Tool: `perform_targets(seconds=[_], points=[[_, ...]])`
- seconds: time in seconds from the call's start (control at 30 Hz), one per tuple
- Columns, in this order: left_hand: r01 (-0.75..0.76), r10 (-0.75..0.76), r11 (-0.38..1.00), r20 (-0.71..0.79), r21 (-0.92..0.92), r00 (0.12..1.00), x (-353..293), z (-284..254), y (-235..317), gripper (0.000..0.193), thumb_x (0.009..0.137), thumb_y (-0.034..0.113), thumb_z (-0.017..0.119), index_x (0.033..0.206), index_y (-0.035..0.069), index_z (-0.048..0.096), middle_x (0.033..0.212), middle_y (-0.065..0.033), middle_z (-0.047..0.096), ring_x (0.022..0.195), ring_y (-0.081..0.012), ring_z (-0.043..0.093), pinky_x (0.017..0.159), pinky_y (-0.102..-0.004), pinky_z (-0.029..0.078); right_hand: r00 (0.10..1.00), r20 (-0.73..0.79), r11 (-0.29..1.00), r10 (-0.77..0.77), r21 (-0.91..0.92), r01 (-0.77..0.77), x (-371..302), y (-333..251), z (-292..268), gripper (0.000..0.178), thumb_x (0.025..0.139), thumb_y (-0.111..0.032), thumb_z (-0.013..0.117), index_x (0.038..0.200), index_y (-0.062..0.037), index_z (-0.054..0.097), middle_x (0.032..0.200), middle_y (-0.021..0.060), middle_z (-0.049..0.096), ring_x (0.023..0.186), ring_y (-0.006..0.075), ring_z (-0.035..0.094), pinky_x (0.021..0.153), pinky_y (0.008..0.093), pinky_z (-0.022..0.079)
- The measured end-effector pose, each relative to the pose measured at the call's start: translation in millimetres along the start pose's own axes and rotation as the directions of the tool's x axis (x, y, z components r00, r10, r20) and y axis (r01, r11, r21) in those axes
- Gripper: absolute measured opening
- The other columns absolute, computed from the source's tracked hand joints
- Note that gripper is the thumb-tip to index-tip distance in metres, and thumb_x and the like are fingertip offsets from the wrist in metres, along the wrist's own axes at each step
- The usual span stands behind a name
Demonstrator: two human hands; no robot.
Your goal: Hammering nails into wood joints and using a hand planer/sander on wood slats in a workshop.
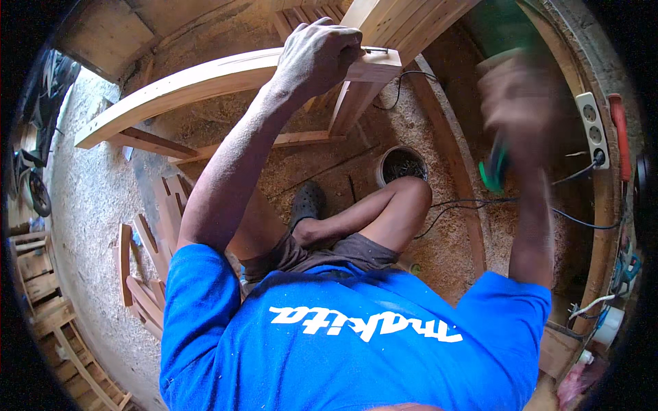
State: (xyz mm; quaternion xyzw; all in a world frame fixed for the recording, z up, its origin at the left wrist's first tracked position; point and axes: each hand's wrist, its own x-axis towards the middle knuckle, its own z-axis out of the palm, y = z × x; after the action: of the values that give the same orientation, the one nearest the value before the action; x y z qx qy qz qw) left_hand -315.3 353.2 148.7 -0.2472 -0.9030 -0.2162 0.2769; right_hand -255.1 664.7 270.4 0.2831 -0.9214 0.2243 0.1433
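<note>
My left hand (319, 58) is closed at the end of a pale wooden beam (199, 79), its fingertips around a thin dark nail (375, 49) at the beam's top edge. The beam belongs to a wooden frame, with a leg (356, 103) below that end. A thicker, pale timber (401, 27) stands against it. On the right, my raised right hand (517, 103) is smeared by motion. Its fingers are wrapped round a tool with a green-and-dark handle (492, 171); the tool's head is too blurred to make out.
A white bucket (404, 164) of dark nails or screws stands by my knee. Cut wood pieces (151, 246) lie at left. Black cable (473, 202) crosses the sawdust-covered floor to a power strip (592, 130). A red-handled tool (619, 137) lies beside the strip.
</note>
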Motion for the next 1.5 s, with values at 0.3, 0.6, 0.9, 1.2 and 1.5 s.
perform_targets(seconds=[0.3,0.6,0.9,1.2,1.5], points=[[-0.122,0.116,0.992,-0.117,-0.038,0.986,-6,1,-10,0.01,0.093,0.021,0.068,0.09,0.011,0.07,0.084,-0.006,0.072,0.079,-0.0267,0.068,0.072,-0.0413,0.054,0.916,0.04,0.458,0.4,0.857,-0.237,-99,-50,62,0.045,0.104,-0.019,0.052,0.146,-0.0079,0.042,0.075,0.0008,0.052,0.051,0.0049,0.05,0.044,0.0193,0.043],[0.144,-0.179,0.978,-0.249,-0.153,0.952,-27,-67,-26,0.02,0.098,0.003,0.058,0.114,0.009,0.069,0.09,-0.0144,0.072,0.08,-0.0218,0.072,0.07,-0.0362,0.057,0.549,0.683,0.223,0.482,0.511,-0.83,-169,-41,360,0.033,0.092,-0.03,0.072,0.098,-0.0023,0.056,0.07,0.0108,0.065,0.051,0.0221,0.063,0.047,0.0387,0.051],[0.129,-0.169,0.962,0.154,0.242,0.974,-89,-98,-2,0.057,0.07,0.051,0.085,0.101,0.007,0.066,0.099,-0.0103,0.065,0.091,-0.0297,0.07,0.078,-0.0434,0.056,0.561,0.683,0.631,0.467,0.187,-0.753,-196,-83,482,0.045,0.09,-0.04,0.066,0.122,-0.0081,0.064,0.123,0.0312,0.062,0.12,0.0449,0.059,0.099,0.0528,0.048],[0.099,-0.097,0.936,-0.021,0.338,0.995,-78,-133,-19,0.068,0.062,0.064,0.082,0.091,0.005,0.068,0.088,-0.0094,0.064,0.076,-0.0267,0.069,0.065,-0.0427,0.056,0.761,0.334,0.699,0.556,0.308,-0.646,-186,-8,449,0.062,0.088,-0.048,0.07,0.132,-0.0047,0.06,0.134,0.0277,0.056,0.13,0.0423,0.051,0.111,0.0477,0.041],[0.623,-0.545,0.781,-0.521,-0.03,0.657,-56,-369,6,0.057,0.097,0.053,0.058,0.097,-0.002,0.07,0.088,-0.0146,0.069,0.075,-0.0214,0.065,0.069,-0.0373,0.051,0.791,-0.063,0.718,0.609,0.469,-0.515,-76,2,334,0.083,0.093,-0.066,0.052,0.141,0.0013,0.046,0.138,0.0244,0.053,0.133,0.0335,0.047,0.112,0.0451,0.037]])
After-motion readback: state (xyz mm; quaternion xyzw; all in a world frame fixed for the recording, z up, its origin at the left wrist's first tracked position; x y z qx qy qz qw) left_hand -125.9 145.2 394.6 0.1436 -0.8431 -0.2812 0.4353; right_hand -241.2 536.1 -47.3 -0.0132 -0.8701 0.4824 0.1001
